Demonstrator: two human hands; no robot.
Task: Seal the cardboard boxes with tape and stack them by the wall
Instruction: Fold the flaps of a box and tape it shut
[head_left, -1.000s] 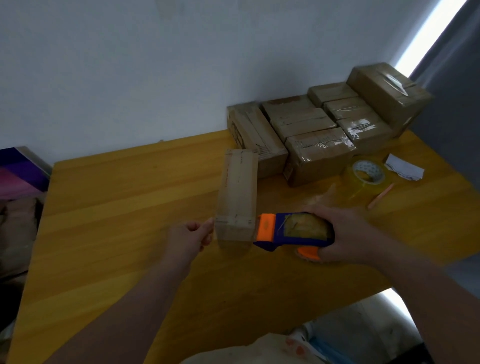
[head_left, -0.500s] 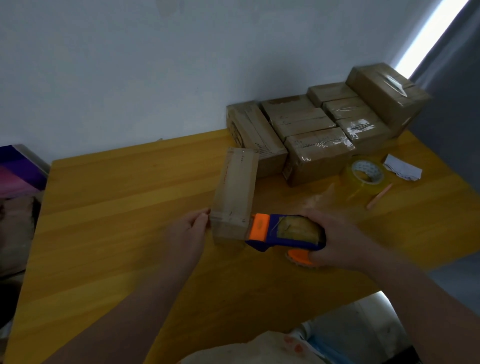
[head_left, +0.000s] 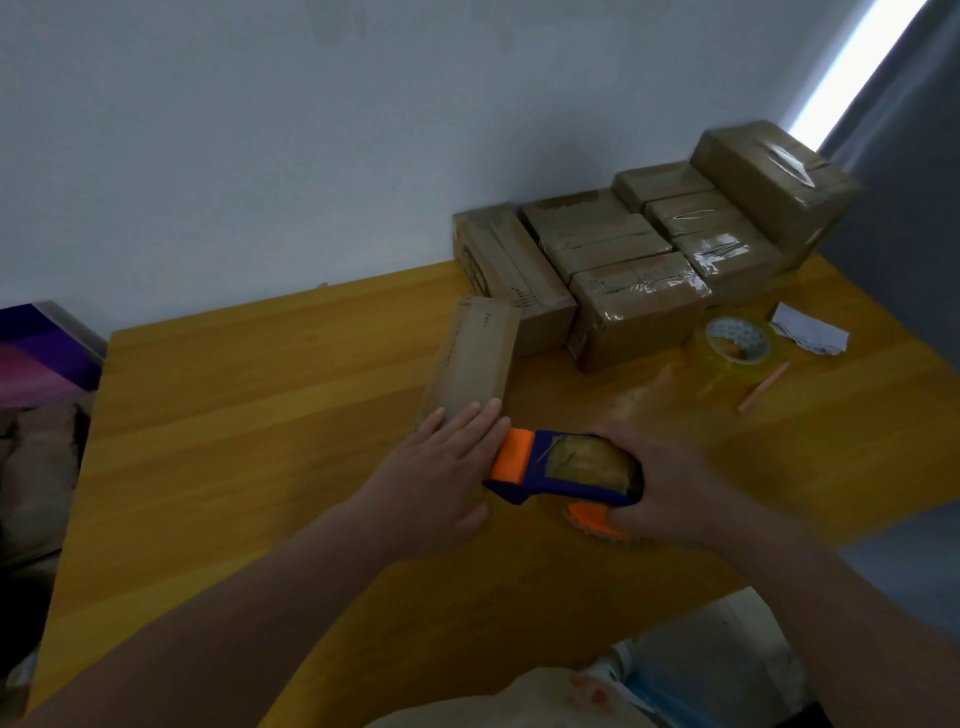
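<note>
Cardboard is sitting near the middle of the table (head_left: 234, 415): one long box (head_left: 475, 358) is lying with its far end pointing toward the wall (head_left: 311, 130) and its near end under the left hand (head_left: 441, 478). That hand is lying flat, fingers straight and close together, and the fingertips are pressing on the near end of the box top. The right hand (head_left: 670, 488) is curling its fingers around a blue and orange dispenser (head_left: 566, 467), gripping it from the right. The dispenser's orange nose is pointing left and is touching the left hand's fingers just beside the near end of the box. Whether tape is running from it onto the box is too blurred to tell.

The taped boxes (head_left: 639, 270) are standing together at the far right corner of the table, against the wall. The tallest one is sitting at the right end of the group, and the nearest one is standing just beside the far end of the long box. A clear roll (head_left: 735, 340) is lying flat near the right edge, in front of those boxes. A white paper (head_left: 808, 332) is lying just to its right, and a thin orange stick (head_left: 763, 387) is lying just in front of the roll.
</note>
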